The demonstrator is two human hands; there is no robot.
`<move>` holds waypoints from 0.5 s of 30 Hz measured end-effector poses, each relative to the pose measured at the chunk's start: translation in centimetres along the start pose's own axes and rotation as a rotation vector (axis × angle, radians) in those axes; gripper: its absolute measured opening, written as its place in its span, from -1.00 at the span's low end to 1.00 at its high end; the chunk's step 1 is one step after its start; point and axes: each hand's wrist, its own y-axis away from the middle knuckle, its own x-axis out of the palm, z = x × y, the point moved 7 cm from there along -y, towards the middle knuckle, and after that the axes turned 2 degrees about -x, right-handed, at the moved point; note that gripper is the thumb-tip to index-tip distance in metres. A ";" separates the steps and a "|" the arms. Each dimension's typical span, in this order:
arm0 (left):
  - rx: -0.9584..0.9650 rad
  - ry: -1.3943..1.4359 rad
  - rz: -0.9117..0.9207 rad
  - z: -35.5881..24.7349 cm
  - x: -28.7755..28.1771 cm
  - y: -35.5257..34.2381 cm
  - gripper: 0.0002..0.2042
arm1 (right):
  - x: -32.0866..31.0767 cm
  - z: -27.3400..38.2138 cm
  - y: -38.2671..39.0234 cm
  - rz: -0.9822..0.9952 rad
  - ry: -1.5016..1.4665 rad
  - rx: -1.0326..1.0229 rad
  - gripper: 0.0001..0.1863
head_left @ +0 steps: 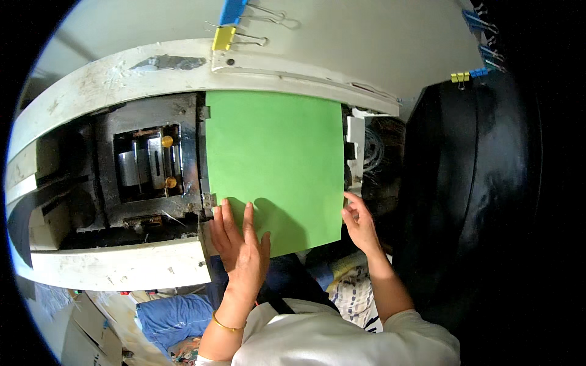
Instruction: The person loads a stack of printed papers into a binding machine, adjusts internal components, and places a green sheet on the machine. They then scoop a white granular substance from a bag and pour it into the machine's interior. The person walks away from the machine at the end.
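Observation:
A flat sheet of green paper or card (pixel 278 158) lies across the bed of a white-framed machine in front of me. My left hand (pixel 239 244) rests with fingers stretched apart on the sheet's near left corner, casting a shadow on it. At the sheet's right edge, near its lower part, is my right hand (pixel 360 224), with its fingers loosely bent and the fingertips touching or just beside the edge. Between its thumb and forefinger a gap shows. The sheet's near edge reaches out past the machine toward my body.
To the left is the machine's dark, greasy opening (pixel 149 163) with metal rollers and brass-coloured knobs. A white rail (pixel 116 265) runs along its near side. Yellow (pixel 224 38) and blue binder clips (pixel 232 11) grip the panel above. A black cover (pixel 470 195) stands at right. Blue cloth (pixel 174 320) lies below.

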 end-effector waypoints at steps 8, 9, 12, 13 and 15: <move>0.002 -0.045 -0.009 -0.2 -0.5 0.0 -0.42 | 0.5 -1.3 -0.7 -0.032 -0.119 0.018 -0.51; 0.002 -0.045 -0.012 -0.2 -0.5 0.1 -0.42 | 0.6 -1.2 -0.8 -0.032 -0.115 0.020 -0.50; 0.001 -0.045 -0.017 -0.2 -0.5 0.1 -0.42 | 0.8 -1.0 -0.8 -0.033 -0.113 0.029 -0.49; 0.001 -0.045 -0.018 -0.2 -0.5 0.1 -0.42 | 0.8 -1.0 -0.8 -0.034 -0.117 0.034 -0.49; 0.001 -0.042 -0.018 -0.3 -0.5 0.1 -0.42 | 0.8 -1.1 -0.9 -0.033 -0.120 0.044 -0.48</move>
